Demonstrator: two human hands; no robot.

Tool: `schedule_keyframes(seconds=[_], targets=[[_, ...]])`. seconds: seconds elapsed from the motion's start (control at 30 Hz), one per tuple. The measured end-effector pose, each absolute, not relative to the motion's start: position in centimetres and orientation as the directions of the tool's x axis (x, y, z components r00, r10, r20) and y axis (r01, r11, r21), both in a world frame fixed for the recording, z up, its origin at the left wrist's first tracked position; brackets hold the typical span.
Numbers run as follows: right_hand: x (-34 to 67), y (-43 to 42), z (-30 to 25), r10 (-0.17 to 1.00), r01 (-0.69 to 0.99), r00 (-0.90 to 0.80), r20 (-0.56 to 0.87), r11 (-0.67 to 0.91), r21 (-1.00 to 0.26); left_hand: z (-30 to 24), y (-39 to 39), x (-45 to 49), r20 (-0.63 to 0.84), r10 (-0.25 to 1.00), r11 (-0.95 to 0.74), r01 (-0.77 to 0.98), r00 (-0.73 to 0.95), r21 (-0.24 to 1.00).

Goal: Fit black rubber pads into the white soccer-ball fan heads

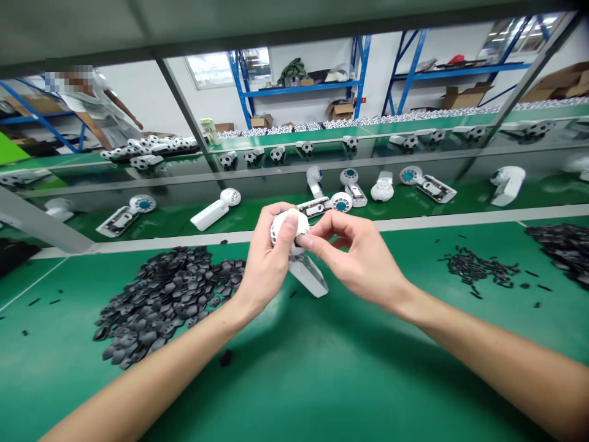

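Note:
In front of me, my left hand (271, 252) is closed around the round head of a white handheld fan (309, 276), its thumb laid over the top. The fan's flat handle hangs down below the fingers, above the green table. My right hand (352, 248) pinches at the right side of the round head with thumb and forefinger. Something small and dark shows at those fingertips, too covered to name. A big heap of black, curved plastic pieces (170, 301) lies left of my left hand.
Behind the table's pale edge, several white fan bodies (216, 209) lie on a green belt, some with open handles. Thin black parts (481, 267) and another black pile (564, 245) are at right. Black-and-white football-patterned fans (278, 153) sit farther back. A person (99, 107) stands at far left.

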State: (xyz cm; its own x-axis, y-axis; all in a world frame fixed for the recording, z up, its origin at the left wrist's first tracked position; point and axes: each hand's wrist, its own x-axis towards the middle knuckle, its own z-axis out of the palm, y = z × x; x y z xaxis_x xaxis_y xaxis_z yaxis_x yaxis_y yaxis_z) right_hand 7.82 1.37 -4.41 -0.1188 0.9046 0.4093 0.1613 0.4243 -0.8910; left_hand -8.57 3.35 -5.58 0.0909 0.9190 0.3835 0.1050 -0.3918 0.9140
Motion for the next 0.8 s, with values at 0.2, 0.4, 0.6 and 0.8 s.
schedule_keyframes(seconds=[0.2,0.4,0.6,0.8], targets=[[7.8,1.6,-4.8,0.920,0.071,-0.093,0.381,0.387,-0.919,-5.8,3.6,-8.5,0.379,0.919,-0.385,0.037,0.112,0.922],[7.9,1.4,-4.9,0.916,0.091,-0.090,0.390,0.397,-0.913,-6.1,3.5,-8.8,0.413,0.902,-0.422,0.057,0.128,0.905],[7.9,1.1,-5.0,0.919,0.091,-0.103,0.381,0.390,-0.916,-5.6,3.6,-8.8,0.436,0.890,-0.449,0.097,0.131,0.888],[8.8,1.6,-3.8,0.907,0.055,-0.309,0.288,0.319,-0.946,-6.0,4.4,-9.4,0.507,0.855,-0.517,0.130,0.107,0.846]])
